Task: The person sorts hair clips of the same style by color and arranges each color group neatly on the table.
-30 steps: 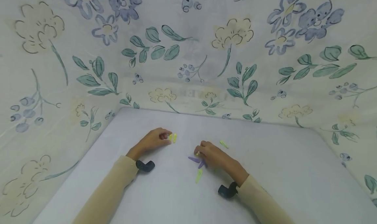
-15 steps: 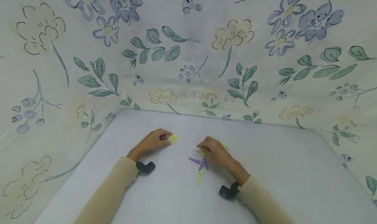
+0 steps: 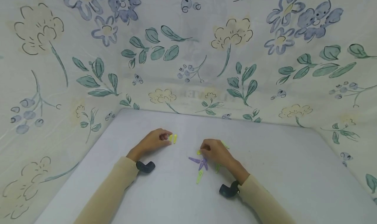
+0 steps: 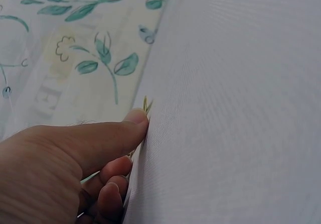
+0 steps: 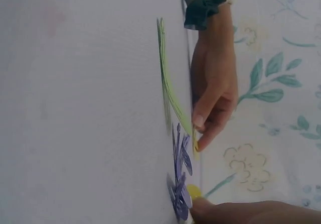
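My left hand (image 3: 154,139) holds a yellow snap hair clip (image 3: 170,138) at the back left of the table, thumb and forefinger at its ends. Beside it lies another yellow hair clip (image 3: 175,139). In the left wrist view, the thumb hides most of the held clip (image 4: 146,105). My right hand (image 3: 217,152) pinches a yellow hair clip (image 3: 198,152) by its edge, just above several purple hair clips (image 3: 202,164). The right wrist view shows that yellow clip (image 5: 193,190) at the fingertips, beside the purple clips (image 5: 181,194).
A light green hair clip (image 3: 199,177) lies in front of the purple ones. Another green clip (image 3: 218,168) sits below my right hand, and one more (image 3: 225,145) is partly behind it. A flowered cloth (image 3: 188,70) rises behind the white table (image 3: 282,171).
My right hand has shifted slightly right, uncovering the purple clips and a green clip. Its forefinger reached out, then curled back to the yellow clip. The left hand stays in place.
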A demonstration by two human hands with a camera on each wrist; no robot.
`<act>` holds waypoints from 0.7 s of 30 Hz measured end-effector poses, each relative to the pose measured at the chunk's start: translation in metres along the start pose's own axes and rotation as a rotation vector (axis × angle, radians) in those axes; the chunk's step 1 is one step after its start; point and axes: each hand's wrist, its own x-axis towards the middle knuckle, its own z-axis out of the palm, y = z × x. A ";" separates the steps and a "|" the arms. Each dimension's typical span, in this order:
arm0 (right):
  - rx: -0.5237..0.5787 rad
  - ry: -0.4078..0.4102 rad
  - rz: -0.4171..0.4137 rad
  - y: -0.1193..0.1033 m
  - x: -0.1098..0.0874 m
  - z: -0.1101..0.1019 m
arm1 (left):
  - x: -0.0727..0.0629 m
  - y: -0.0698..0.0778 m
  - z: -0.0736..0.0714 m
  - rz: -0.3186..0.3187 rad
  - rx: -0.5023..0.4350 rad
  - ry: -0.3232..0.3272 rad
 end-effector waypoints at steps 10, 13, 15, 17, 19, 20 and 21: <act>-0.068 -0.067 0.050 -0.004 -0.001 -0.003 | 0.001 0.002 -0.001 0.013 0.008 0.007; -0.022 -0.102 0.035 -0.002 -0.002 -0.009 | 0.000 0.003 -0.002 0.021 0.004 0.003; -0.013 -0.140 0.005 -0.001 -0.003 -0.013 | 0.000 0.004 -0.002 0.021 0.001 -0.001; -0.026 -0.182 -0.033 0.000 -0.004 -0.016 | 0.000 0.004 -0.001 0.016 -0.001 -0.003; -0.029 -0.222 -0.073 0.001 -0.004 -0.020 | -0.001 0.005 -0.001 0.011 0.005 -0.001; -0.028 -0.237 -0.083 0.001 -0.004 -0.021 | -0.001 0.005 -0.001 0.009 0.010 0.001; -0.024 -0.249 -0.087 0.002 -0.004 -0.023 | -0.001 0.005 -0.001 0.009 0.013 0.004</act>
